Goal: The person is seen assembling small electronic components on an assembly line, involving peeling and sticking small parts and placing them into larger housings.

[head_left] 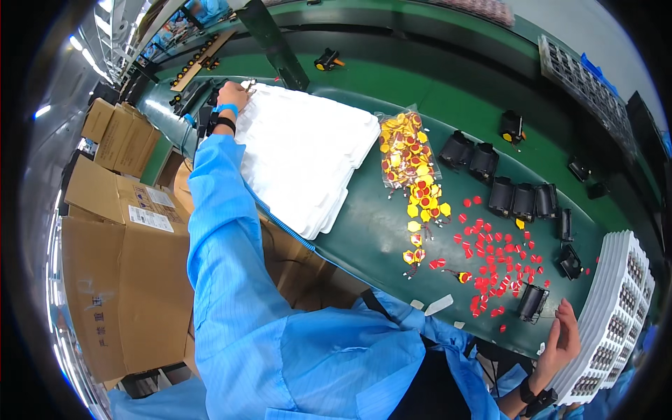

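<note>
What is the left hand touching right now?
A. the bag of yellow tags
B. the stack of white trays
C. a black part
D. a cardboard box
B: the left hand reaches out to the far edge of the stack of white trays, while the black parts, the cardboard boxes and the bag of yellow tags lie away from it.

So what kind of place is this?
Probably a factory assembly line: a long green workbench holds small black plastic parts, scattered red and yellow stickers and white trays of parts, with brown cardboard boxes alongside.
</note>
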{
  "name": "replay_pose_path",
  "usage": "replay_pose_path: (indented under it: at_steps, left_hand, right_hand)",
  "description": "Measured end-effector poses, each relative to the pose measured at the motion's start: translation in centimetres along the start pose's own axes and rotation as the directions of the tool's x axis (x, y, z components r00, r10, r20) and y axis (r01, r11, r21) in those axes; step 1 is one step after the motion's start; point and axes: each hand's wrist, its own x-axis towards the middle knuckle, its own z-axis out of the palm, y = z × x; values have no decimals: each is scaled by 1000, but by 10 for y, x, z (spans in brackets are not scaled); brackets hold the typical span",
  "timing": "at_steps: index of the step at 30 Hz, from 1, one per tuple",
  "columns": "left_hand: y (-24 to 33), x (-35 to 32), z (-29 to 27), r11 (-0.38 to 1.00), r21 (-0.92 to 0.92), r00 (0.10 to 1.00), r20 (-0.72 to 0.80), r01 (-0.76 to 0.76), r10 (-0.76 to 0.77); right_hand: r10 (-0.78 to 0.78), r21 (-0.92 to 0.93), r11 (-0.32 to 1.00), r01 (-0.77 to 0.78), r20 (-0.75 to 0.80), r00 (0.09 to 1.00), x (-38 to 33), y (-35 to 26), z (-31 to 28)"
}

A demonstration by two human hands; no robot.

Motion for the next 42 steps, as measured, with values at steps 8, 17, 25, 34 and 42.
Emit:
replay_pose_path:
  at_steps: [8, 17, 25, 34, 42]
  left_hand:
    - [124, -170, -95, 702, -313, 768, -317, -639, 557]
    - [283, -429, -134, -273, -626, -99, -299, -731, 949]
    - [327, -500, -108, -279, -873, -79, -270, -399, 959]
    - [382, -564, -41, 61, -829, 105, 3, -556, 994]
    - [373, -540, -94, -17, -901, 76, -56, -434, 996]
  right_hand:
    - [-3, 83, 997, 5, -23, 1000, -2, -16, 9]
    - [-452, 775, 598, -204, 536, 712, 35, -53, 76]
    - [-399, 876, 365, -314, 452, 798, -15, -16, 37]
    - [-229, 421, 871, 252, -105, 968, -22, 0, -14]
    - [-469, 431, 785, 446, -56, 881, 5, -6, -14]
